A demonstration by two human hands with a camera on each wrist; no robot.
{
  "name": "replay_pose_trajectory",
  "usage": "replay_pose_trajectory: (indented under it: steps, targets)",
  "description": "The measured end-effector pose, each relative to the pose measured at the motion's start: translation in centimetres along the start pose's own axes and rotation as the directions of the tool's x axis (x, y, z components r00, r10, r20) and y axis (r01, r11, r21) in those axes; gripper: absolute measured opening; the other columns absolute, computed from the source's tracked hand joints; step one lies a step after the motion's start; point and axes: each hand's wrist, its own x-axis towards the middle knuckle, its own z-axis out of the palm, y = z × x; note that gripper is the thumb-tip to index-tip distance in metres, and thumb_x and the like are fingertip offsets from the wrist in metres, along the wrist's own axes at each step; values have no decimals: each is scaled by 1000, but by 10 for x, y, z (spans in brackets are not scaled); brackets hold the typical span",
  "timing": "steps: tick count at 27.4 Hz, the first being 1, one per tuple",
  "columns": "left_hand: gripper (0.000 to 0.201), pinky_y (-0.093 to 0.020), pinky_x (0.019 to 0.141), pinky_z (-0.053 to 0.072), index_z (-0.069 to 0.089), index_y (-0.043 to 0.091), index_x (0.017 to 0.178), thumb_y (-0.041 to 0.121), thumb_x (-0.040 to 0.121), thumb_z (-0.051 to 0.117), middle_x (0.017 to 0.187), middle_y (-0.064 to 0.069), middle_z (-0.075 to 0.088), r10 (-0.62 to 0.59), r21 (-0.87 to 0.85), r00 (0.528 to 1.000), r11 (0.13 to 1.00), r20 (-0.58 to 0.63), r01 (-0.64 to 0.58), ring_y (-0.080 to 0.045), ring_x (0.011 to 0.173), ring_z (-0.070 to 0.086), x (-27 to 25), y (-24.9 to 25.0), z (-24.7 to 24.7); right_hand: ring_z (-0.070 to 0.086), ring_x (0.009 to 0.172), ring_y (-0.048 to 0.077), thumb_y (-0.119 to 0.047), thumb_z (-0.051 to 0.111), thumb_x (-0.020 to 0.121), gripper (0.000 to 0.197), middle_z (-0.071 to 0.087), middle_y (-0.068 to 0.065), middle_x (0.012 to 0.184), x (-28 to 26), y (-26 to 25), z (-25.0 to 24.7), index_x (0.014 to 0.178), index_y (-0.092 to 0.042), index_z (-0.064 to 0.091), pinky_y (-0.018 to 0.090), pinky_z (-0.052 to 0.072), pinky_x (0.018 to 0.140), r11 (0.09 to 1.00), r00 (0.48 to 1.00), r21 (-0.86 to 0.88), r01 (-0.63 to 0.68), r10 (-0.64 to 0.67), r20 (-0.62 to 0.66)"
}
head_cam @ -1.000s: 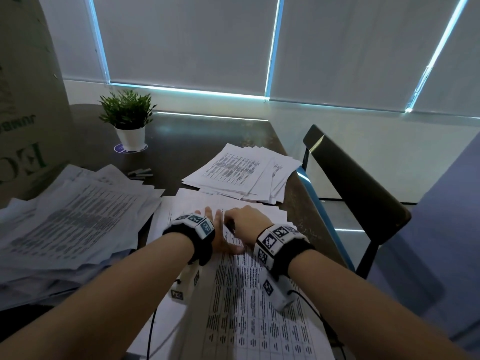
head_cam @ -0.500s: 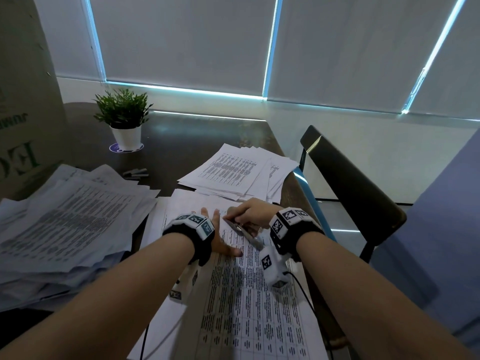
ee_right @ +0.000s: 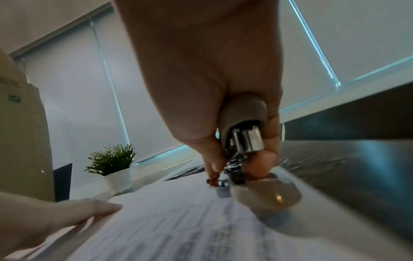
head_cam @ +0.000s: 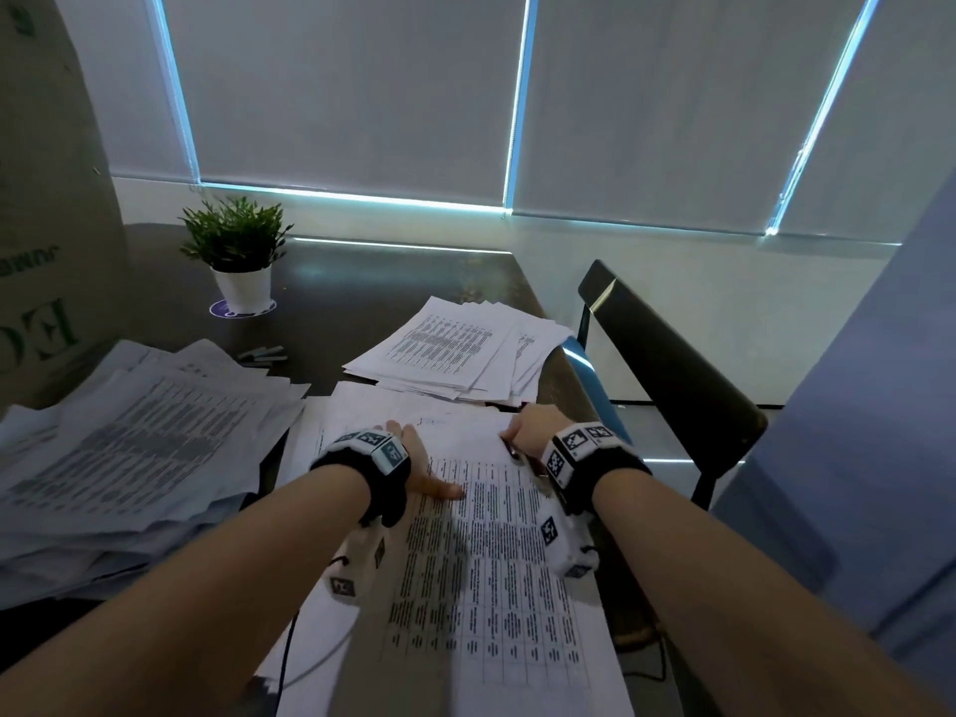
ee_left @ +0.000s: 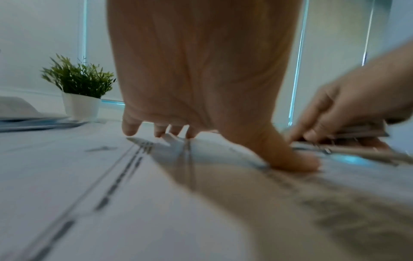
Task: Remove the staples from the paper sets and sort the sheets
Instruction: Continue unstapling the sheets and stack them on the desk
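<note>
Right hand is gripping a metal stapler-like tool, fingers curled round it, nose at the far right corner of the paper set. Left hand is lying flat, fingers straight, pinning the same set just left of the grip. Staple itself is probably under the tool tip, too blurred to confirm. Task looks midway: loose sheets are fanning out beyond the grip, a bigger messy heap is sitting far left on the dark tabletop. Paper is thin, white, printed with tables; tool is shiny, rounded.
</note>
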Motion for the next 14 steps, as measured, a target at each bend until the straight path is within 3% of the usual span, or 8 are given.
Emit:
replay_pose_trajectory:
  steps: [2, 3, 4, 6, 8, 11, 14]
  targets:
    - [111, -50, 101, 40, 62, 19, 109, 101, 39, 39, 127, -14, 48, 45, -19, 997, 999, 55, -45, -33, 116, 44, 6, 1, -2, 66, 100, 27, -24, 52, 99, 29, 69, 12, 114, -6, 27, 1, 111, -4, 70, 34, 54, 89, 993, 995, -66, -100, 98, -33]
    - [99, -49, 100, 41, 64, 21, 103, 98, 43, 43, 126, -13, 51, 55, -18, 997, 998, 49, -54, -32, 113, 45, -4, 1, -7, 66, 101, 27, -21, 51, 99, 28, 68, 12, 115, -12, 39, -1, 113, -4, 69, 33, 53, 86, 986, 990, -91, -137, 134, -30]
    - [94, -47, 100, 42, 62, 21, 109, 91, 47, 53, 129, -12, 50, 32, -79, 999, 996, 14, -31, -32, 114, 46, -17, -3, -11, 64, 105, 28, -20, 49, 99, 29, 66, 11, 118, -19, 50, -2, 116, -5, 67, 32, 52, 86, 978, 985, -117, -171, 169, -25]
    - [91, -42, 103, 40, 44, 13, 133, 66, 64, 71, 139, -14, 39, -32, -155, 999, 988, -40, 25, -32, 125, 42, -33, -13, -15, 61, 114, 27, -19, 45, 101, 33, 62, 10, 129, -32, 66, -2, 127, -11, 64, 31, 49, 91, 965, 981, -178, -191, 195, 3]
    - [79, -38, 100, 43, 37, 4, 136, 45, 78, 72, 138, -17, 39, -114, -219, 988, 972, -101, 89, -32, 124, 46, -39, -20, -13, 57, 121, 26, -16, 44, 100, 38, 57, 9, 138, -44, 74, -2, 135, -15, 59, 31, 47, 98, 963, 984, -224, -153, 169, 54]
    - [38, -29, 78, 47, 57, -1, 116, 25, 89, 62, 114, -14, 62, -146, -292, 985, 950, -95, 112, -28, 105, 60, -43, -24, -16, 54, 124, 26, -22, 48, 100, 39, 56, 7, 139, -58, 67, -7, 137, -17, 56, 34, 45, 103, 961, 993, -262, -92, 109, 54]
    - [19, -28, 67, 47, 62, -3, 100, 12, 89, 58, 85, -15, 63, -141, -385, 988, 917, -64, 106, -27, 81, 61, -48, -25, -13, 51, 125, 27, -30, 49, 97, 39, 55, 7, 138, -67, 48, -15, 133, -19, 58, 40, 42, 106, 962, 993, -251, -105, 87, -79]
